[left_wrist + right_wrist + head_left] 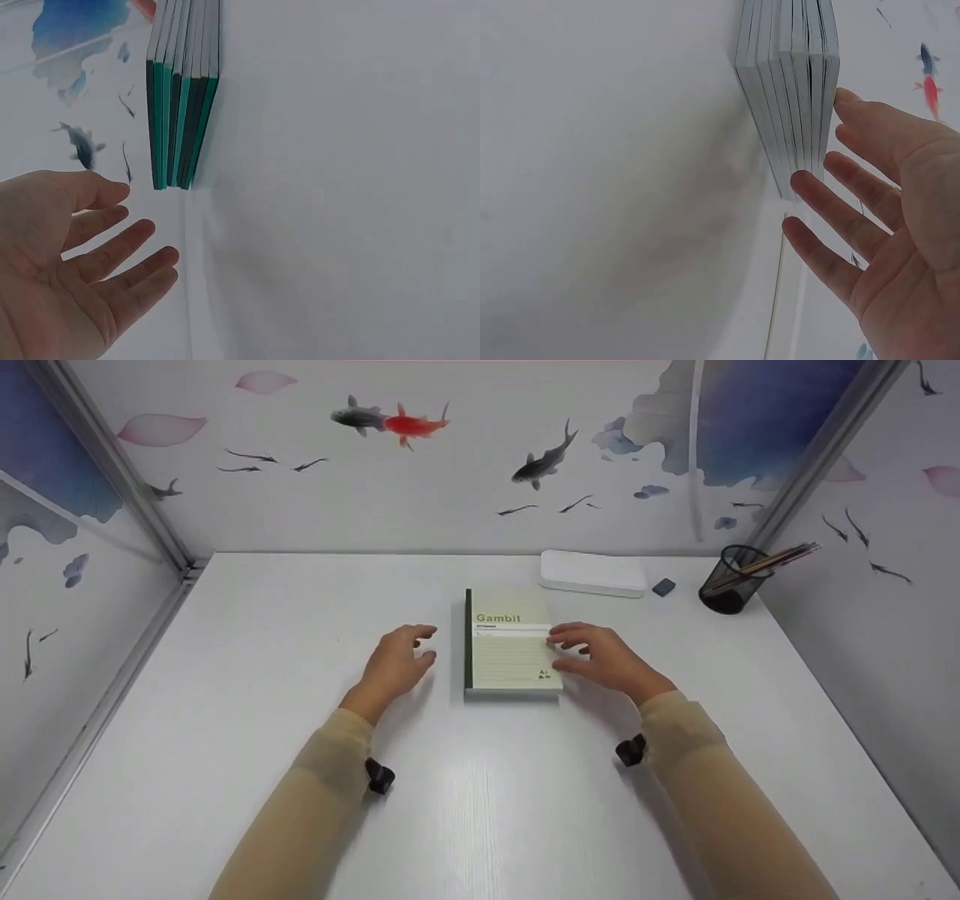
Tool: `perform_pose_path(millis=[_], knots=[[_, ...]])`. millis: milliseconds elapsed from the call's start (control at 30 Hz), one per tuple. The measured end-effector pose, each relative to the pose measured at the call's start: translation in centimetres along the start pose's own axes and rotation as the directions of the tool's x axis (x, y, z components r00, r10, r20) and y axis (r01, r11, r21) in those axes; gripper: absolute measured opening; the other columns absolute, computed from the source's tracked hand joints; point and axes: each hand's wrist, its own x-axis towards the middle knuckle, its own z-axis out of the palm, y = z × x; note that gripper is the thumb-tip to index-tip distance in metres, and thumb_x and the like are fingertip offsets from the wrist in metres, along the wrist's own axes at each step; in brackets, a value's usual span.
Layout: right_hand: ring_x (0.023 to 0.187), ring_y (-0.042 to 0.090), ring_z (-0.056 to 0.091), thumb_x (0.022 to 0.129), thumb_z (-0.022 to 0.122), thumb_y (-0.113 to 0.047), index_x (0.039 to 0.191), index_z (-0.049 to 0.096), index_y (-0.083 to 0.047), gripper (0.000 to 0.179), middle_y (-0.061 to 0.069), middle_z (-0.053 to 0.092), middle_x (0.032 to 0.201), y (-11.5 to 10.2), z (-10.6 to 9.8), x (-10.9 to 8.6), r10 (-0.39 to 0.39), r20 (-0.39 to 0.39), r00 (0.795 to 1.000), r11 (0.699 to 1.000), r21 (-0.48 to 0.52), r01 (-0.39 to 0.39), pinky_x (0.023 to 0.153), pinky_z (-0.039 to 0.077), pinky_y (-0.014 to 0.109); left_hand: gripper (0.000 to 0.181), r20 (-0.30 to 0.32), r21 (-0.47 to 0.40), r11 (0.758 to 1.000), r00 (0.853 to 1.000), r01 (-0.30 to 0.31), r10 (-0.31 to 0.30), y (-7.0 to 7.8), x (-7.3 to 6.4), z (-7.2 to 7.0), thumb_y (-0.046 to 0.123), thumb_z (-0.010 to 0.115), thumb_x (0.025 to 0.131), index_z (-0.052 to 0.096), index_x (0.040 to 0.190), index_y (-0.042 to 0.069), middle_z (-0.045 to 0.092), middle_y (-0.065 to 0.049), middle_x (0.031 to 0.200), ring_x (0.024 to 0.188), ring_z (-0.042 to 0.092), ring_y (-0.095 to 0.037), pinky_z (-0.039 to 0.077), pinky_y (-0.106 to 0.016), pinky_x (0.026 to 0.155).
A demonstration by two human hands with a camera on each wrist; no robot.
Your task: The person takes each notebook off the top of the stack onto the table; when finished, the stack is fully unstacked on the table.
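Note:
A stack of several notebooks (511,656) lies in the middle of the white table, the top cover pale green and lettered "Gambit". Their dark and green spines (180,127) face my left hand (394,664), which hovers beside them with a gap between, fingers spread and holding nothing. On the other side, my right hand (604,656) has its fingertips right at the page edges (791,112). The right wrist view shows that hand's fingers spread loosely along the stack, not wrapped round it.
Behind the stack lies a white flat case (592,574), with a small dark eraser-like block (664,587) to its right. A black mesh cup (727,585) with pencils stands at the far right corner. Printed panels wall the table (480,810) at the back and both sides.

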Motion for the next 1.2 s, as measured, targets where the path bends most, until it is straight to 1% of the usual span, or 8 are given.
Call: perform_pose_path(millis=[167,333,433,567,633,733,933,1200], knots=[[0.141,0.030,0.051,0.091,0.080,-0.019,0.130,0.072,-0.012,0.041,0.006,0.057,0.149,0.4,0.1,0.2,0.013,-0.001,1.000,1.000,-0.011,-0.013,0.109,0.049,0.055,0.046,0.035,-0.117,0.993,0.999,0.015,-0.011,1.0,0.7,1.3,0.017,0.066,0.099,0.059,0.144,0.009,0.064,-0.010,0.142,0.130,0.061,-0.030,0.050,-0.043,0.110],[0.133,0.029,0.057,0.091,0.081,-0.020,0.131,0.071,-0.012,0.042,0.004,0.055,0.151,0.4,0.3,0.2,0.030,0.013,0.999,1.000,0.002,-0.030,0.111,0.048,0.054,0.052,0.081,-0.207,0.976,0.996,0.060,-0.044,1.5,1.1,2.4,0.022,0.073,0.095,0.060,0.143,0.008,0.066,-0.010,0.136,0.125,0.064,-0.028,0.053,-0.041,0.105],[0.132,0.029,0.058,0.091,0.081,-0.021,0.132,0.071,-0.014,0.042,0.002,0.055,0.152,0.3,0.4,0.3,0.038,0.016,0.999,0.999,-0.001,-0.038,0.112,0.047,0.052,0.056,0.100,-0.253,0.964,0.993,0.086,-0.062,1.5,1.3,2.7,0.023,0.077,0.092,0.059,0.142,0.007,0.067,-0.010,0.132,0.117,0.068,-0.026,0.058,-0.038,0.095],[0.143,0.028,0.050,0.091,0.081,-0.022,0.132,0.071,-0.015,0.043,0.001,0.055,0.152,0.4,0.4,0.3,0.046,0.009,0.999,0.999,-0.013,-0.046,0.114,0.046,0.051,0.056,0.120,-0.327,0.938,0.989,0.116,-0.080,1.4,1.5,3.0,0.020,0.079,0.090,0.060,0.141,0.007,0.068,-0.010,0.128,0.103,0.072,-0.023,0.063,-0.033,0.079],[0.147,0.027,0.045,0.091,0.081,-0.022,0.132,0.071,-0.015,0.043,0.001,0.055,0.153,0.5,0.4,0.2,0.046,0.008,0.999,0.999,-0.022,-0.045,0.114,0.046,0.052,0.056,0.128,-0.352,0.927,0.988,0.127,-0.087,1.4,1.6,3.1,0.019,0.080,0.090,0.061,0.141,0.008,0.068,-0.010,0.127,0.099,0.072,-0.022,0.063,-0.032,0.076],[0.148,0.029,0.044,0.091,0.081,-0.021,0.132,0.071,-0.014,0.043,0.003,0.055,0.153,0.5,0.3,0.0,0.036,0.008,0.999,0.999,-0.038,-0.035,0.113,0.046,0.053,0.056,0.143,-0.370,0.919,0.986,0.139,-0.091,1.4,1.7,3.2,0.017,0.080,0.090,0.061,0.142,0.009,0.068,-0.010,0.127,0.099,0.071,-0.022,0.063,-0.032,0.075],[0.147,0.031,0.045,0.090,0.081,-0.021,0.131,0.072,-0.014,0.042,0.004,0.055,0.153,0.2,0.2,0.0,0.016,0.006,1.000,0.999,-0.040,-0.015,0.112,0.047,0.054,0.056,0.159,-0.366,0.918,0.982,0.153,-0.101,1.2,1.8,3.2,0.015,0.076,0.093,0.057,0.145,0.010,0.067,-0.009,0.130,0.103,0.070,-0.022,0.063,-0.032,0.075],[0.147,0.029,0.046,0.090,0.082,-0.020,0.135,0.069,-0.014,0.047,0.003,0.055,0.155,0.2,-0.1,-0.2,0.015,0.022,1.000,1.000,-0.020,-0.015,0.112,0.047,0.055,0.054,0.161,-0.379,0.907,0.978,0.184,-0.131,1.0,2.0,2.9,0.015,0.077,0.092,0.060,0.143,0.010,0.068,-0.008,0.129,0.091,0.073,-0.021,0.061,-0.029,0.071]])
